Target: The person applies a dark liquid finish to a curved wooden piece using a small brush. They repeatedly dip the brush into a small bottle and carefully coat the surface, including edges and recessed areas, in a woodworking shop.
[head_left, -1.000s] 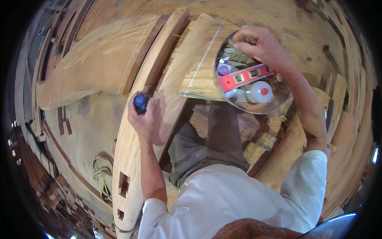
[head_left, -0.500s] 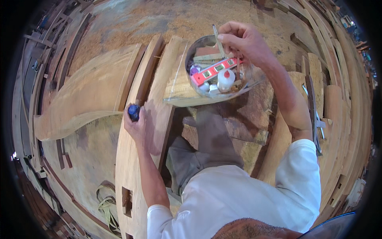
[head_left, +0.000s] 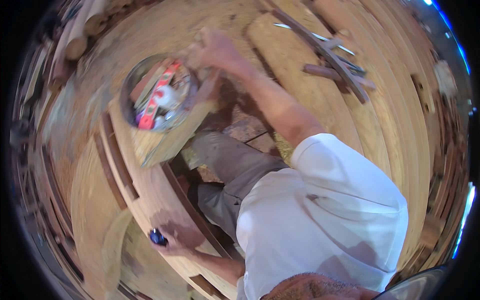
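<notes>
My left hand point(head_left: 176, 239) rests on a long pale timber beam point(head_left: 155, 185), its fingers wrapped round a dark blue, rounded object point(head_left: 158, 237) whose kind I cannot make out. Beyond it, a round container point(head_left: 131, 82) stands on a light wooden piece point(head_left: 172, 142). Inside lie a red spirit level point(head_left: 147, 116), a white bottle point(head_left: 170, 98) with a red tip, and bits of wood. My right hand point(head_left: 214, 51) is just off the container's far right rim, smeared by motion. Its fingers and anything in them cannot be made out.
Several long planks point(head_left: 395, 125) lie along the right. On a broad board there rest a dark wooden bar point(head_left: 330, 57), a thin pale strip point(head_left: 345, 49) and a brown wooden piece point(head_left: 320, 70). Round timber ends point(head_left: 76, 47) show at the far left. The beam has a slot point(head_left: 207, 286) near my left forearm.
The whole view has swung round, so the container now appears further left and my left hand lower. My right hand, earlier holding a thin flat stick over the container, is now beside its rim.
</notes>
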`<state>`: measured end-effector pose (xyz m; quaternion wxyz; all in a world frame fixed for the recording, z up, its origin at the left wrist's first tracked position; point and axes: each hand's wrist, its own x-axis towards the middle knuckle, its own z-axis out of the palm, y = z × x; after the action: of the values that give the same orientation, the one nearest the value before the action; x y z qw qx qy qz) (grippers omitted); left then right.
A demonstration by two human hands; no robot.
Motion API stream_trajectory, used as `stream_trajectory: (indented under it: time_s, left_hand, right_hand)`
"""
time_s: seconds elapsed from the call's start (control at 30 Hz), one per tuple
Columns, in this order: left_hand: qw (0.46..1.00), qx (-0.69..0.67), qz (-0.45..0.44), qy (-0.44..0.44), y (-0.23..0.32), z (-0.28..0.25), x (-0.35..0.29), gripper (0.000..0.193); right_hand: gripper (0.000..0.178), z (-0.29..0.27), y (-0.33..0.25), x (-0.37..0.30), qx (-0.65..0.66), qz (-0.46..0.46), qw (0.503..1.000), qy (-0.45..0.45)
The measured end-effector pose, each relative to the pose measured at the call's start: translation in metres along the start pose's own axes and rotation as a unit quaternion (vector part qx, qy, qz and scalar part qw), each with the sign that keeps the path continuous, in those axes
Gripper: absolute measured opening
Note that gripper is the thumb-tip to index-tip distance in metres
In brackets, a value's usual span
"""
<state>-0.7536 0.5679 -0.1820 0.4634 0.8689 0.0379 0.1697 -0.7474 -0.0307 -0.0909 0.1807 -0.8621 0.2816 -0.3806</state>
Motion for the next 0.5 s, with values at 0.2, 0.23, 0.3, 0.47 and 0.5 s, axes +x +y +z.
stream_trajectory:
  time_s: [0.2,0.23,0.3,0.47,0.5]
  left_hand:
    - [0.993,0.08,0.088,0.01,0.017,-0.003,0.01,0.051]
    - [0.993,0.082,0.09,0.006,0.02,-0.006,0.013,0.05]
    - [0.992,0.088,0.089,0.002,0.024,-0.013,0.017,0.048]
    - [0.999,-0.027,0.038,0.005,0.052,-0.015,0.023,0.042]
    - [0.998,-0.008,0.058,-0.007,0.046,-0.006,0.031,0.042]
  right_hand:
    - [0.042,0.045,0.04,-0.024,0.03,0.141,0.956,-0.254]
    - [0.04,0.052,0.033,-0.028,0.07,0.148,0.958,-0.235]
    - [0.036,0.06,0.027,-0.029,0.127,0.153,0.96,-0.197]
    - [0.052,0.023,-0.037,-0.023,0.371,0.341,0.849,-0.16]
    - [0.058,0.02,-0.025,-0.018,0.416,0.288,0.847,-0.162]
